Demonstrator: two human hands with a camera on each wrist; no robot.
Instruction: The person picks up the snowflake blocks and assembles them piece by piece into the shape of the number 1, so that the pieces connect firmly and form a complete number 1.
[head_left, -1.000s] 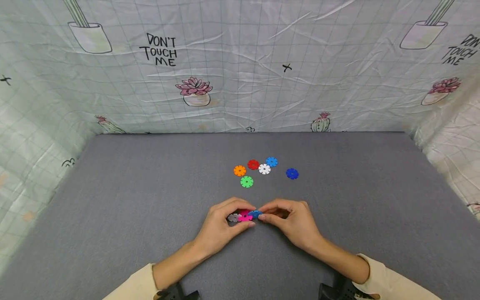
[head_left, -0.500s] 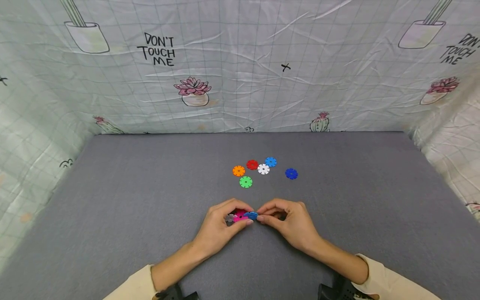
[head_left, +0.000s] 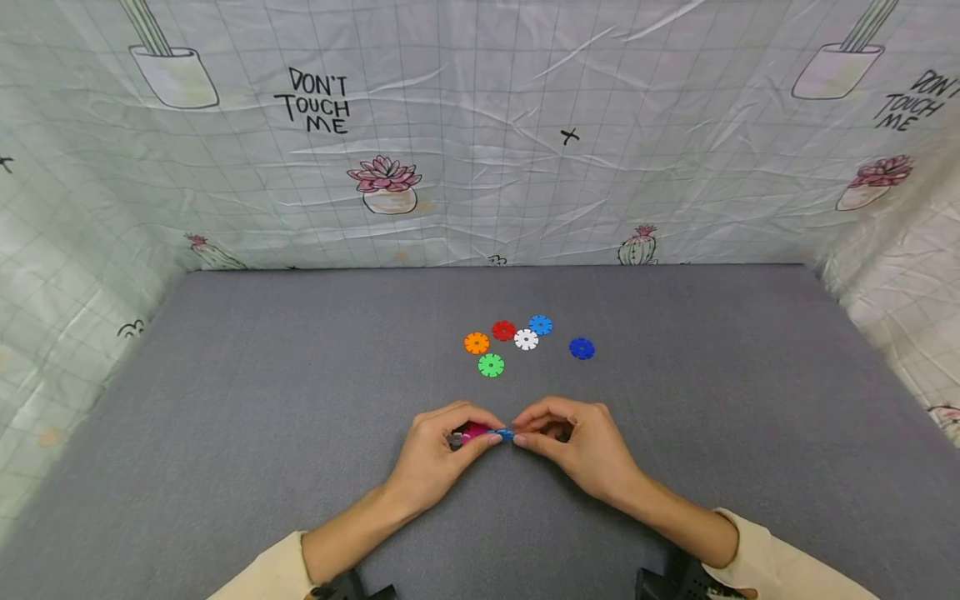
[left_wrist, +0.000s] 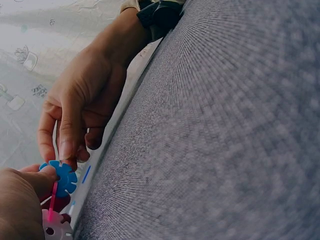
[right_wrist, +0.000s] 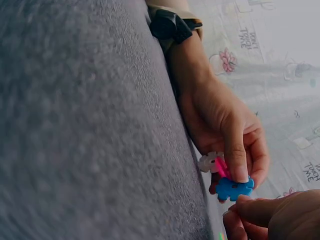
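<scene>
Three notched plastic discs are joined in a row between the hands. A blue disc (right_wrist: 234, 189) is at the right end, a pink disc (right_wrist: 221, 167) stands crosswise in the middle, and a pale grey disc (right_wrist: 209, 161) is at the far end. My left hand (head_left: 438, 446) holds the row, its thumb pressed on the blue disc near the pink one. With thumb and fingertips, my right hand (head_left: 581, 437) pinches the blue disc's outer edge. Fingers partly cover the pink and grey discs in the head view.
Beyond the hands, loose discs lie flat on the grey cloth (head_left: 300, 400): orange (head_left: 476, 342), red (head_left: 503, 331), white (head_left: 526, 339), light blue (head_left: 540, 325), green (head_left: 491, 365) and dark blue (head_left: 581, 348). A printed curtain (head_left: 480, 150) hangs behind and at both sides.
The joined discs have shifted slightly left, deeper into my left hand. In the head view the blue disc has tilted and now appears narrower. The loose discs stay where they were.
</scene>
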